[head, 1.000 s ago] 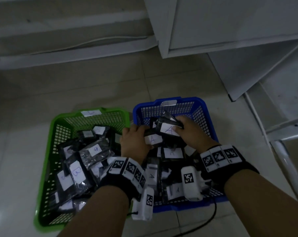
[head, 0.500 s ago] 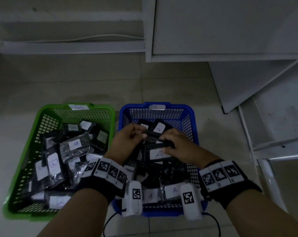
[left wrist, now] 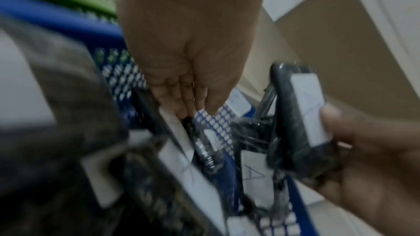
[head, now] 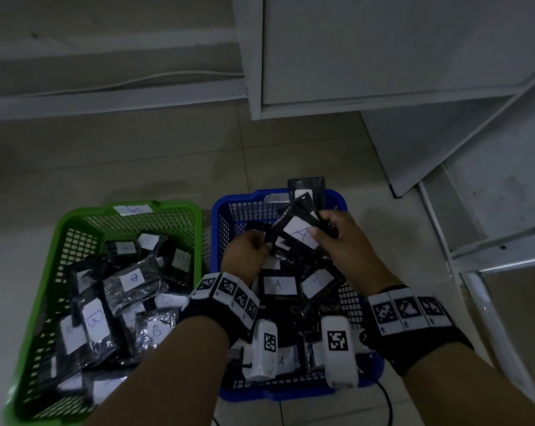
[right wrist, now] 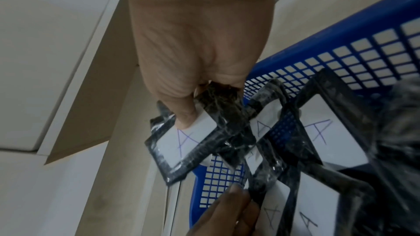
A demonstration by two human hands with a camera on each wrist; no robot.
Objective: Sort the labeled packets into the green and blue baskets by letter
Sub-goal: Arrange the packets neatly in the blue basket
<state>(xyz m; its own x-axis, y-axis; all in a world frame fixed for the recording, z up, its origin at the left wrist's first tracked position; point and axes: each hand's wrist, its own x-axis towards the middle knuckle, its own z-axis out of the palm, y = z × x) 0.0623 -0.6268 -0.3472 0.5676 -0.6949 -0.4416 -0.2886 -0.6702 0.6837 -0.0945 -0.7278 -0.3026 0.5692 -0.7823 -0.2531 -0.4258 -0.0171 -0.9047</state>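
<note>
- The right hand has its thumb and fingers pinched on a packet marked A, above the blue basket.
- The left hand pinches another packet beside it.
- The green basket, left of the blue one, holds B packets.

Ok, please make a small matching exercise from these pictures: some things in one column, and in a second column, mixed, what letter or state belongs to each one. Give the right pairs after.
Column one:
1. green basket
2. blue basket
3. right hand
4. left hand

Column two:
a. holds packets with labels marked A
b. holds packets with labels marked B
c. grips a lifted packet marked A, thumb on its label
d. pinches the edge of a black packet over the blue basket

Pairs: 1-b, 2-a, 3-c, 4-d
</note>
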